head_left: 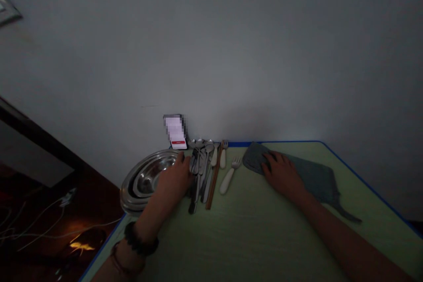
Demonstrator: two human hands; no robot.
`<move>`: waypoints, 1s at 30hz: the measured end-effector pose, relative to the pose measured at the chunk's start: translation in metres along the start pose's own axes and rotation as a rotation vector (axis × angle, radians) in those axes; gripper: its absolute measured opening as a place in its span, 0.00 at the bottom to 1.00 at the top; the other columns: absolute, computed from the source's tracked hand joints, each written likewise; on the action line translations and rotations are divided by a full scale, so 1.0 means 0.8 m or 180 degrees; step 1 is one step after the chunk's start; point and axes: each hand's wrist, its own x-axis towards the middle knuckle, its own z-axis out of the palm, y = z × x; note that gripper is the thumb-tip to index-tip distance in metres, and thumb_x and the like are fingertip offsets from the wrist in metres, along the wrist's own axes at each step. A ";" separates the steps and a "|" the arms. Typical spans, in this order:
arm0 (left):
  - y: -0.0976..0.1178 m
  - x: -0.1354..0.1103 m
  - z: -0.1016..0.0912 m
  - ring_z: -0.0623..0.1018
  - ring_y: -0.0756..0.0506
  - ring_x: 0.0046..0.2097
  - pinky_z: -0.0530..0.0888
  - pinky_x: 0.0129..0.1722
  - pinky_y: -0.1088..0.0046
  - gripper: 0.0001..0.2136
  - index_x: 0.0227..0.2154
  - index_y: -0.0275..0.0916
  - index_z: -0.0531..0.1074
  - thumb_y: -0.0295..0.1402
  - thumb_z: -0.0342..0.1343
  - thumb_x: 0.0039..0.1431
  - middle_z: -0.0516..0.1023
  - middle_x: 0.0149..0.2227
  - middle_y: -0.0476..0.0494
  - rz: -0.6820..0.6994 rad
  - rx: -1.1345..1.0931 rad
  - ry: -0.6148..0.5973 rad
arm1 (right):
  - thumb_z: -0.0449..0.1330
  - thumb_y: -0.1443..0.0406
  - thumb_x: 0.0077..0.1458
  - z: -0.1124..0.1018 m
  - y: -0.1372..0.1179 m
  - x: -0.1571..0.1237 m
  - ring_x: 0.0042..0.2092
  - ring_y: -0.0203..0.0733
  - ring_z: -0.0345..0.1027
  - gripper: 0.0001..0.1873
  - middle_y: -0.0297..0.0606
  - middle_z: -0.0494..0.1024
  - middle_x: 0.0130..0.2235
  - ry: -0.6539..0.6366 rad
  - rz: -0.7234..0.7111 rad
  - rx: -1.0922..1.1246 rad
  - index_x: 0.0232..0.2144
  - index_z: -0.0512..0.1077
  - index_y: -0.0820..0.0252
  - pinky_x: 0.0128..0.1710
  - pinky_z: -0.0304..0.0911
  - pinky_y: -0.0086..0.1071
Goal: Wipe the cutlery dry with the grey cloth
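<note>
My left hand [175,176] reaches to a row of metal spoons [200,163] lying on the green table [251,229], its fingertips touching the spoon handles; the fingers are curled and partly hidden. Right of the spoons lie brown chopsticks [214,180] and two white-handled forks [228,178]. My right hand [280,172] lies flat, fingers stretched out, on a grey cloth [313,178] at the table's far right.
Stacked steel bowls [145,180] stand at the table's far left corner. A phone [176,131] leans against the grey wall behind them. Cables and a glowing light lie on the dark floor at the left. The table has a blue edge.
</note>
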 end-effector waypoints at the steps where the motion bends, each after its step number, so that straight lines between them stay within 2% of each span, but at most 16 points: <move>1: 0.001 -0.001 -0.002 0.75 0.36 0.41 0.73 0.35 0.59 0.17 0.50 0.34 0.62 0.32 0.44 0.57 0.58 0.57 0.31 -0.0045 0.0034 0.0056 | 0.44 0.59 0.56 -0.001 0.000 0.000 0.52 0.51 0.57 0.23 0.49 0.64 0.52 -0.0006 0.0004 -0.0003 0.51 0.63 0.63 0.50 0.51 0.43; 4: 0.012 -0.003 -0.010 0.65 0.30 0.52 0.63 0.48 0.51 0.18 0.49 0.33 0.64 0.36 0.47 0.57 0.62 0.55 0.31 -0.0101 0.0178 0.0472 | 0.43 0.59 0.56 -0.002 -0.001 0.000 0.52 0.52 0.56 0.23 0.49 0.64 0.52 -0.0019 0.0027 0.0000 0.51 0.63 0.63 0.50 0.51 0.43; 6: 0.026 0.002 -0.014 0.57 0.30 0.58 0.56 0.54 0.51 0.19 0.49 0.33 0.64 0.36 0.48 0.56 0.61 0.56 0.32 0.0056 0.0104 0.0696 | 0.43 0.59 0.56 -0.003 -0.001 0.000 0.52 0.52 0.56 0.24 0.49 0.64 0.52 -0.0017 0.0027 0.0026 0.51 0.63 0.63 0.50 0.51 0.43; 7: 0.034 0.006 -0.014 0.57 0.31 0.58 0.56 0.54 0.52 0.18 0.49 0.34 0.64 0.36 0.47 0.57 0.62 0.55 0.33 0.0177 -0.0030 0.0670 | 0.43 0.59 0.56 -0.003 -0.002 0.000 0.52 0.51 0.56 0.23 0.49 0.64 0.52 -0.0016 0.0027 0.0042 0.51 0.63 0.63 0.50 0.51 0.43; 9: 0.054 0.015 -0.012 0.64 0.35 0.54 0.61 0.51 0.57 0.15 0.45 0.34 0.66 0.34 0.43 0.60 0.68 0.49 0.33 0.0591 -0.0398 0.0237 | 0.44 0.59 0.56 -0.002 -0.002 0.001 0.52 0.52 0.56 0.23 0.49 0.64 0.52 -0.0020 0.0048 0.0059 0.51 0.63 0.63 0.50 0.51 0.43; 11: 0.074 0.025 -0.008 0.70 0.39 0.49 0.66 0.48 0.63 0.14 0.39 0.36 0.70 0.36 0.43 0.60 0.72 0.44 0.36 0.0796 -0.0510 0.0012 | 0.44 0.59 0.56 -0.002 -0.002 0.001 0.52 0.52 0.56 0.23 0.48 0.64 0.52 -0.0033 0.0073 0.0071 0.51 0.63 0.62 0.50 0.51 0.44; 15: 0.104 0.042 -0.004 0.77 0.38 0.39 0.72 0.36 0.63 0.15 0.36 0.34 0.72 0.40 0.48 0.56 0.77 0.37 0.35 0.0900 -0.0586 -0.0459 | 0.43 0.59 0.56 -0.002 -0.002 0.002 0.53 0.51 0.56 0.23 0.47 0.64 0.52 -0.0066 0.0062 0.0111 0.51 0.62 0.61 0.51 0.51 0.43; 18: 0.120 0.050 -0.005 0.77 0.36 0.39 0.73 0.35 0.63 0.12 0.35 0.32 0.73 0.35 0.51 0.53 0.77 0.37 0.31 0.0944 -0.0580 -0.0676 | 0.43 0.53 0.55 -0.004 -0.002 0.001 0.54 0.53 0.55 0.27 0.48 0.60 0.54 -0.0064 0.0075 0.0205 0.51 0.62 0.61 0.51 0.51 0.45; 22: 0.142 0.055 -0.003 0.78 0.40 0.38 0.73 0.33 0.69 0.11 0.35 0.33 0.73 0.32 0.49 0.55 0.78 0.35 0.33 0.1050 -0.0689 -0.0769 | 0.44 0.47 0.52 -0.008 -0.004 0.001 0.56 0.54 0.52 0.33 0.51 0.50 0.58 0.0216 0.0294 0.0460 0.54 0.57 0.61 0.51 0.52 0.44; 27: 0.156 0.043 0.013 0.78 0.38 0.38 0.73 0.33 0.65 0.17 0.40 0.30 0.68 0.39 0.41 0.61 0.77 0.34 0.31 0.0865 -0.0765 -0.0584 | 0.49 0.50 0.50 -0.007 -0.004 0.003 0.50 0.52 0.56 0.28 0.50 0.62 0.47 0.0210 0.0366 0.0394 0.48 0.63 0.61 0.48 0.54 0.43; 30: 0.153 0.036 0.021 0.78 0.40 0.36 0.72 0.34 0.66 0.17 0.39 0.31 0.67 0.37 0.37 0.62 0.77 0.33 0.33 0.0828 -0.0816 -0.0495 | 0.49 0.51 0.51 -0.005 -0.003 0.005 0.48 0.52 0.57 0.26 0.48 0.64 0.44 0.0142 0.0400 0.0273 0.46 0.64 0.60 0.47 0.55 0.43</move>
